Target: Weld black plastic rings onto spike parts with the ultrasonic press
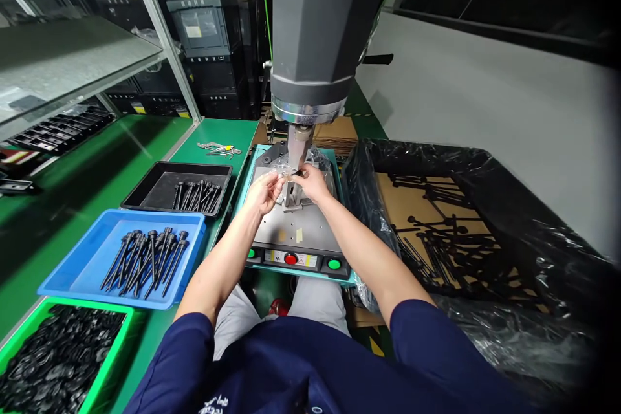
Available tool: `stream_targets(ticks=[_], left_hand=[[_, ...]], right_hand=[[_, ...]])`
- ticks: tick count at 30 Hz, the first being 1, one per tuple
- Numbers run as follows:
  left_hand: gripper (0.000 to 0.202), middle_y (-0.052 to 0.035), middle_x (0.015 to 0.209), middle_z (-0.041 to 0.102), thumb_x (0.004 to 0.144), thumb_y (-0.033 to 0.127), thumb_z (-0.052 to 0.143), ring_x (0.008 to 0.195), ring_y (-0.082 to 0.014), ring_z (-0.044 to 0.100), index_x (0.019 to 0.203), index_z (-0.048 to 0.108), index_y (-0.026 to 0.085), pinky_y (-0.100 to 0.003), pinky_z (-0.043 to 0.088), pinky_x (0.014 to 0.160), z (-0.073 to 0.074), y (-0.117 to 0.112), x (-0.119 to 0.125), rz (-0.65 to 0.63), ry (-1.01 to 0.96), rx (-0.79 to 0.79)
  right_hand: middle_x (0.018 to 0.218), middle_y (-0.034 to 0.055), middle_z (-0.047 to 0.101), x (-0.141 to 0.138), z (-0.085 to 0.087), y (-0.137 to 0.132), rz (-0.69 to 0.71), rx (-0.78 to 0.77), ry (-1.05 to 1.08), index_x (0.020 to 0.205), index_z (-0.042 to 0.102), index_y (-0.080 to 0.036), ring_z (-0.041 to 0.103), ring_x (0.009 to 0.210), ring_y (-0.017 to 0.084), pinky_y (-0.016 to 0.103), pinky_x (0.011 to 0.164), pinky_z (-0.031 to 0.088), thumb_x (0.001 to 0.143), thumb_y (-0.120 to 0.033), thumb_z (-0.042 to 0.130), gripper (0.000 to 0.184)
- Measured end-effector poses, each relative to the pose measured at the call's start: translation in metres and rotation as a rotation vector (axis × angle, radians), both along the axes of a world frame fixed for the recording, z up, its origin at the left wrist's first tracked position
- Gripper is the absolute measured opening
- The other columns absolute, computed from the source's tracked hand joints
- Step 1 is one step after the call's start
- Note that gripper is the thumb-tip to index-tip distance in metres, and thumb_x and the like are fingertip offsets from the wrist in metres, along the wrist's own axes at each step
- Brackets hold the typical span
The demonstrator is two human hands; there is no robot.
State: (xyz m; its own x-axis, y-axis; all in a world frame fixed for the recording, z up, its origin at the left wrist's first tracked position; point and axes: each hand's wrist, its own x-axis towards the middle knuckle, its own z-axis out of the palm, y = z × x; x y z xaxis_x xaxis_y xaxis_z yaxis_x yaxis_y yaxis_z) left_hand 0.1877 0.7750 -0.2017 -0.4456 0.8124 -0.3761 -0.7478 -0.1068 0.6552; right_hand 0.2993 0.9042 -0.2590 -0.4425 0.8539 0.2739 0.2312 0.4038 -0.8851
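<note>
My left hand and my right hand meet under the horn of a large grey press machine. Both hands have fingers pinched around a small part on the fixture of the machine's metal base plate; the part is too small to name. My forearms reach forward over the machine's front panel with a red button and green buttons.
On the green bench to the left lie a blue tray of black pins, a black tray with more pins, and a green bin of small black parts. A cardboard box lined with black plastic stands to the right, holding black pieces.
</note>
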Motion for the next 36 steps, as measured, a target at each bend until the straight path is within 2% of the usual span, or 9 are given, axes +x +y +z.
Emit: stream_targets(ticks=[4,7,11,16,22,25,28,31,36], left_hand=[[0.010,-0.0018,0.067,0.065,0.085,0.008,0.063,0.056,-0.0075,0.065,0.079,0.057,0.012,-0.011,0.054,0.053,0.002,-0.003,-0.003,0.002,0.000,-0.031],[0.011,-0.0018,0.067,0.065,0.084,0.008,0.064,0.055,-0.0071,0.065,0.078,0.057,0.013,-0.011,0.053,0.052,0.002,-0.004,-0.005,0.010,0.000,-0.049],[0.012,-0.0010,0.064,0.063,0.082,0.007,0.066,0.054,-0.0073,0.064,0.077,0.056,0.013,-0.011,0.053,0.051,0.001,-0.005,-0.006,0.024,0.004,-0.070],[0.012,-0.0011,0.065,0.064,0.083,0.006,0.064,0.053,-0.0072,0.064,0.077,0.056,0.013,-0.011,0.052,0.051,-0.002,-0.006,-0.004,0.024,0.036,-0.065],[0.016,-0.0011,0.065,0.064,0.077,0.008,0.070,0.055,-0.0083,0.064,0.076,0.055,0.014,-0.013,0.051,0.050,-0.008,-0.005,-0.006,0.011,0.073,-0.056],[0.016,-0.0012,0.065,0.064,0.076,0.008,0.070,0.056,-0.0086,0.063,0.077,0.055,0.014,-0.014,0.051,0.050,-0.012,-0.003,-0.005,0.005,0.091,-0.063],[0.018,-0.0019,0.065,0.064,0.074,0.009,0.072,0.053,-0.0082,0.062,0.075,0.054,0.014,-0.014,0.050,0.049,-0.020,-0.003,-0.004,0.000,0.130,-0.089],[0.022,-0.0008,0.063,0.062,0.069,0.011,0.075,0.051,-0.0081,0.060,0.073,0.053,0.014,-0.014,0.047,0.046,-0.033,-0.007,-0.005,0.014,0.206,-0.085],[0.027,0.0014,0.063,0.059,0.062,0.017,0.076,0.048,-0.0081,0.057,0.072,0.051,0.015,-0.016,0.042,0.043,-0.058,-0.023,-0.010,0.073,0.335,-0.104]], right_hand=[[0.089,0.0043,0.066,-0.002,0.000,0.006,0.081,-0.028,0.005,0.096,0.064,-0.016,0.056,0.078,0.020,0.032,0.074,0.046,0.066,-0.035,0.071,0.036],[0.094,0.0055,0.064,0.001,0.002,0.008,0.154,0.014,0.009,0.086,0.065,-0.017,0.057,0.084,0.021,0.032,0.078,0.045,0.075,-0.039,0.063,0.025],[0.090,0.0069,0.064,0.001,0.000,0.011,0.151,0.025,0.014,0.076,0.064,-0.016,0.058,0.086,0.023,0.032,0.078,0.044,0.079,-0.038,0.057,0.023],[0.088,0.0066,0.066,-0.008,-0.008,0.012,0.062,-0.034,0.025,0.087,0.066,-0.015,0.059,0.081,0.022,0.031,0.075,0.047,0.072,-0.039,0.067,0.028],[0.096,0.0083,0.064,-0.021,-0.011,0.002,-0.224,0.005,-0.006,0.081,0.065,-0.017,0.059,0.086,0.024,0.038,0.086,0.047,0.066,-0.037,0.073,0.026],[0.097,0.0084,0.065,-0.021,-0.011,-0.002,-0.210,-0.076,0.040,0.088,0.065,-0.017,0.061,0.090,0.025,0.039,0.088,0.047,0.065,-0.036,0.076,0.032],[0.114,0.0118,0.064,-0.005,-0.018,-0.013,-0.154,-0.160,0.155,0.111,0.063,-0.017,0.061,0.096,0.026,0.039,0.087,0.049,0.066,-0.041,0.077,0.053],[0.132,0.0166,0.055,0.025,-0.035,-0.035,-0.224,-0.168,0.226,0.130,0.054,-0.017,0.061,0.100,0.027,0.041,0.087,0.049,0.072,-0.048,0.071,0.068],[0.129,0.0202,0.057,0.076,-0.075,-0.088,-0.260,-0.172,0.234,0.128,0.055,-0.014,0.062,0.099,0.027,0.043,0.087,0.050,0.075,-0.053,0.064,0.066]])
